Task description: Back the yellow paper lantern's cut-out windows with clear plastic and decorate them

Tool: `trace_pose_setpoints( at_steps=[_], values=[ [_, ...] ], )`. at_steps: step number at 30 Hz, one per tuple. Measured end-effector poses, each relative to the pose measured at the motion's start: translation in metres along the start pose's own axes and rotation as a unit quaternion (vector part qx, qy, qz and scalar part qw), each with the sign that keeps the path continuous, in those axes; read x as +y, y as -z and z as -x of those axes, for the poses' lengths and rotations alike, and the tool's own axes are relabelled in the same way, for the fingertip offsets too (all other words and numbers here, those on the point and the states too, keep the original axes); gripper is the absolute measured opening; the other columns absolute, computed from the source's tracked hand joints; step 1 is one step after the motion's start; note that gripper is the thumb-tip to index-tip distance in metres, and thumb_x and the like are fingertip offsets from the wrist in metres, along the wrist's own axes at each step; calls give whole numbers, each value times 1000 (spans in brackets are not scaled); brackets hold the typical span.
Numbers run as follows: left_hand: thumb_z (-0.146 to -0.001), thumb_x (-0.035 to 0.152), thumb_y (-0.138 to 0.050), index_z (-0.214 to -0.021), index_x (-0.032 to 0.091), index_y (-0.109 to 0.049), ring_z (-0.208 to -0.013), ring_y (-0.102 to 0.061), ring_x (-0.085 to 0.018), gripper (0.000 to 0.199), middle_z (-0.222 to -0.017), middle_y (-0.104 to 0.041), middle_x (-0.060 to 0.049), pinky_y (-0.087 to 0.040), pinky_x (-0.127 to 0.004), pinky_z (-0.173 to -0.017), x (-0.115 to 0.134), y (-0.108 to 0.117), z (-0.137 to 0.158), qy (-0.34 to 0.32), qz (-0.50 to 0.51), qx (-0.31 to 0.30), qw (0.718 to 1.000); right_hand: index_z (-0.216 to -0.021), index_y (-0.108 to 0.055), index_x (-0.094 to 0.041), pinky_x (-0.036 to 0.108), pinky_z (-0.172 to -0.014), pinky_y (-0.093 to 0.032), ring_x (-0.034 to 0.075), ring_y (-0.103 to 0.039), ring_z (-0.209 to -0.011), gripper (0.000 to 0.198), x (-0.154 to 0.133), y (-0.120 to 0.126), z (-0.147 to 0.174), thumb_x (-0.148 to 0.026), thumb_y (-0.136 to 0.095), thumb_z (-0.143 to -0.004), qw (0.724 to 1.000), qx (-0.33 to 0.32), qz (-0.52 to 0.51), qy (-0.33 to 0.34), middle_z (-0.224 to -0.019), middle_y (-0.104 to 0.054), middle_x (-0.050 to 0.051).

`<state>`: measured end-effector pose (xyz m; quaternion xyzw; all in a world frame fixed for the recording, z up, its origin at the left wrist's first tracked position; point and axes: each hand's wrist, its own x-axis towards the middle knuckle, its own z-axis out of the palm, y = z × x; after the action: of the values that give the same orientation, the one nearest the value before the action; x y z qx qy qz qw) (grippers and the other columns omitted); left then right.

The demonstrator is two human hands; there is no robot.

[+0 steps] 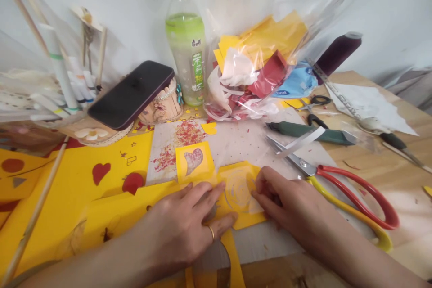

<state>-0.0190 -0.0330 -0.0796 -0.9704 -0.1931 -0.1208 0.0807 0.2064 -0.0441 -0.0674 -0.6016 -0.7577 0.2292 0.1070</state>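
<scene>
A yellow sheet [241, 220] with a pale ring pattern [238, 191] lies in front of me; a translucent patch covers part of it. My left hand [189, 216], wearing a ring, rests with fingers stretched apart and fingertips on the sheet's left edge. At the right edge, my right hand [281, 195] is closed in a pinch; what its fingertips hold, if anything, is hidden. Just behind my left hand is a smaller yellow piece [180, 155] with a heart-shaped cut-out [193, 161]. Scissors [305, 165] with red and yellow handles lie beside my right hand.
A phone [131, 94] leans on wooden pots of markers at the left. Behind stand a drink bottle [185, 60] and a clear bag [243, 108] of paper scraps. A green cutter [303, 131] lies right. Yellow sheets [74, 171] with red hearts spread left, crossed by a stick [40, 204].
</scene>
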Motion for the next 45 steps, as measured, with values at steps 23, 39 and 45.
trace_pose_setpoints(
  at_steps=[23,39,45],
  values=[
    [-93,18,-37,-114,23,-56,-98,-59,-25,28,-118,-59,-17,-53,-35,-70,6,-5,5,13,0,12,1000,-113,-61,-18,38,-71,-51,23,-62,-86,28,18,-8,47,-25,-47,-91,950,131,146,242,-94,-67,9],
    [-94,16,-32,-116,21,-58,-93,-64,-24,35,-112,-63,-16,-56,-34,-67,1,3,-1,-14,15,8,1000,-134,-42,-9,46,-96,-46,25,-46,-124,51,16,-7,38,-37,-45,-91,928,24,186,322,-137,-45,12],
    [-93,16,-35,-118,21,-57,-93,-64,-24,34,-114,-63,-16,-55,-35,-70,1,1,-1,-6,7,16,1000,-130,-48,-7,44,-98,-43,24,-46,-123,45,22,-3,31,-32,-44,-92,928,53,160,332,-131,-51,14]
  ],
)
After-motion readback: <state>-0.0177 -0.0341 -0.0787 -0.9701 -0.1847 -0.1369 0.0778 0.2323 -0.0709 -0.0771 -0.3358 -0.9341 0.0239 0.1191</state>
